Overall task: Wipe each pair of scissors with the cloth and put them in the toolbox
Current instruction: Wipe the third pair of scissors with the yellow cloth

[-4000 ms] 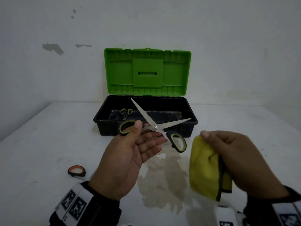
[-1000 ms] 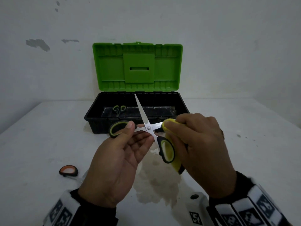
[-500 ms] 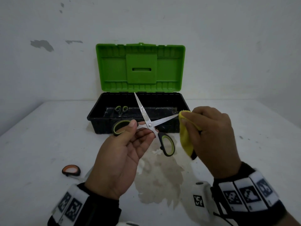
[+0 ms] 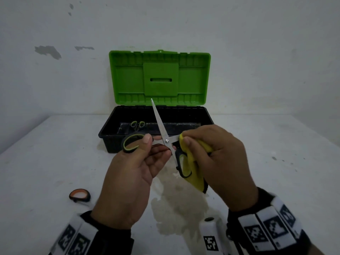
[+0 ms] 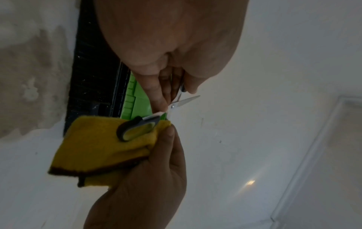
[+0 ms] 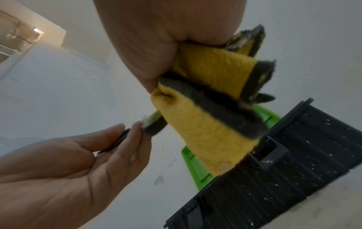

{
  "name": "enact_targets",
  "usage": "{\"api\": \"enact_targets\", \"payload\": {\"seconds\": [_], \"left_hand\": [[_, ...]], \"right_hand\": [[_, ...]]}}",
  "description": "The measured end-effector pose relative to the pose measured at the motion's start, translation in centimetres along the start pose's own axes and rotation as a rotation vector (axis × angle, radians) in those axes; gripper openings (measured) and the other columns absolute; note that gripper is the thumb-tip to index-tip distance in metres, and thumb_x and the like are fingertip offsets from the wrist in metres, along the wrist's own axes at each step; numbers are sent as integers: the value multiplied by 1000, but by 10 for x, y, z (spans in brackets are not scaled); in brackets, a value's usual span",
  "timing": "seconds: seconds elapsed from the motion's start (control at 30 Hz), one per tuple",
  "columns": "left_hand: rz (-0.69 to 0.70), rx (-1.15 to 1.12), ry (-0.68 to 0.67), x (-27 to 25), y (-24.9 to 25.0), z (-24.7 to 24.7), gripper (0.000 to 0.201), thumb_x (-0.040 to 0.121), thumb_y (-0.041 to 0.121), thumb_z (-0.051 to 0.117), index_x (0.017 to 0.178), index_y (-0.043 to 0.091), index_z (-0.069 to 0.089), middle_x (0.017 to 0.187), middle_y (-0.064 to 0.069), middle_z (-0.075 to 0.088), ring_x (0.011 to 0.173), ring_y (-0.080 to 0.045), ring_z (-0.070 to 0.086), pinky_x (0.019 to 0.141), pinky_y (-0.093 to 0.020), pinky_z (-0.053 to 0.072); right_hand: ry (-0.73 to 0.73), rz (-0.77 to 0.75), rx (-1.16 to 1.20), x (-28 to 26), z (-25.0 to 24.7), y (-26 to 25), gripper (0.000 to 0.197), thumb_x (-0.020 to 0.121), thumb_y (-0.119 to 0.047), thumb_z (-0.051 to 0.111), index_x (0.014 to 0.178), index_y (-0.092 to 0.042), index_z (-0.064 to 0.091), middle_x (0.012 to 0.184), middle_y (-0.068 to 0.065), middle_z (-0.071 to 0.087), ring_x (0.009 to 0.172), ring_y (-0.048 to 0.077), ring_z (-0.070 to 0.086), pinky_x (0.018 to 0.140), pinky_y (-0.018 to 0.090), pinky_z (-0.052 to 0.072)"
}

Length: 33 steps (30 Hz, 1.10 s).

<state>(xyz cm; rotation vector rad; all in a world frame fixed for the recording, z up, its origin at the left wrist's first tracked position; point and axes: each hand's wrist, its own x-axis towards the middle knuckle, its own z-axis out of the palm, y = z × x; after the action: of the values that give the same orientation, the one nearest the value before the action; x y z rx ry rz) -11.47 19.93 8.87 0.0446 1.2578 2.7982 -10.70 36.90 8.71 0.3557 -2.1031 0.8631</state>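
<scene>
Over the counter (image 4: 46, 153), your left hand (image 4: 128, 181) pinches open scissors (image 4: 166, 140); your right hand (image 4: 217, 159) clamps the cloth (image 4: 195, 173) on one blade; one small pair (image 4: 137, 124) lies in the toolbox (image 4: 206, 118).

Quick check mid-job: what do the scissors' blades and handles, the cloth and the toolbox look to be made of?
Scissors: blades look like bare polished metal, bright and reflective; handles seem matte black plastic or rubber with yellow-green lining.
Cloth: soft fuzzy yellow fabric, probably microfibre, with a dark stitched edge.
Toolbox: moulded plastic by its ribbing, with a black base and a bright green lid.
</scene>
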Motion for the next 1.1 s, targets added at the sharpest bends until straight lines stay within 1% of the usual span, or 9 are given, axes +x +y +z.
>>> {"api": "enact_targets", "payload": {"seconds": [0.17, 0.3, 0.5, 0.67, 0.73, 0.87, 0.97, 1.03, 1.1], "left_hand": [[15, -11, -35, -2, -4, -4, 28, 81, 22, 58, 97, -1, 66, 89, -18, 71, 81, -22, 72, 72, -29, 59], [33, 20, -38, -4, -6, -3, 29, 81, 22, 59, 96, -1, 67, 88, -18, 72, 79, -21, 72, 71, -29, 60], [3, 4, -42, -7, -7, -2, 26, 81, 20, 59, 94, 0, 69, 86, -18, 71, 79, -21, 72, 73, -30, 61], [-1, 4, -41, -8, -5, -1, 35, 81, 22, 59, 103, -4, 65, 86, -18, 71, 79, -21, 72, 73, -30, 60], [-8, 6, -49, -8, -5, -1, 32, 80, 21, 59, 100, -4, 66, 86, -17, 71, 79, -21, 72, 73, -30, 60], [-30, 15, -65, -10, 0, -1, 33, 80, 23, 58, 99, -3, 67, 91, -21, 71, 88, -27, 72, 72, -30, 60], [-18, 48, -70, -10, 4, 0, 41, 80, 24, 58, 105, -8, 65, 101, -29, 69, 98, -36, 68, 74, -31, 61], [-12, 42, -39, -8, 5, 0, 46, 79, 24, 59, 110, -10, 63, 110, -34, 66, 103, -38, 66, 74, -31, 61], [-20, 33, -22, -7, 3, -1, 47, 79, 25, 60, 111, -9, 63, 114, -35, 64, 104, -38, 66, 75, -32, 61]], "right_hand": [[99, 136, -11, 0, -2, 0, 3, 85, -25, 74, 86, -28, 74, 80, -24, 65, 81, -5, 62, 71, 13, 49], [79, 139, -8, -5, 1, -9, 2, 84, -25, 75, 82, -26, 74, 76, -22, 66, 80, -5, 62, 68, 5, 44], [77, 231, -27, -2, -7, 1, 3, 83, -28, 75, 81, -29, 74, 76, -21, 67, 79, -2, 62, 68, 6, 44], [71, 151, -50, -7, -3, -7, 4, 84, -28, 74, 81, -26, 75, 76, -19, 67, 79, -2, 63, 68, 6, 45], [79, 189, -53, -6, -7, -2, 4, 84, -29, 74, 81, -27, 76, 76, -19, 69, 78, -1, 64, 68, 7, 46], [69, 335, -66, -1, -21, 20, 12, 84, -27, 75, 74, -34, 72, 71, -23, 66, 74, -7, 62, 64, 10, 44], [103, 429, -8, 1, -36, 31, 20, 84, -26, 74, 69, -38, 67, 69, -22, 67, 71, -12, 61, 60, 5, 43], [149, 434, 74, 1, -47, 30, 18, 85, -25, 74, 71, -35, 69, 71, -18, 70, 72, -8, 63, 60, 3, 43], [157, 399, 131, 1, -53, 22, 14, 86, -25, 73, 74, -32, 71, 78, -19, 71, 74, -3, 64, 61, 7, 46]]}}
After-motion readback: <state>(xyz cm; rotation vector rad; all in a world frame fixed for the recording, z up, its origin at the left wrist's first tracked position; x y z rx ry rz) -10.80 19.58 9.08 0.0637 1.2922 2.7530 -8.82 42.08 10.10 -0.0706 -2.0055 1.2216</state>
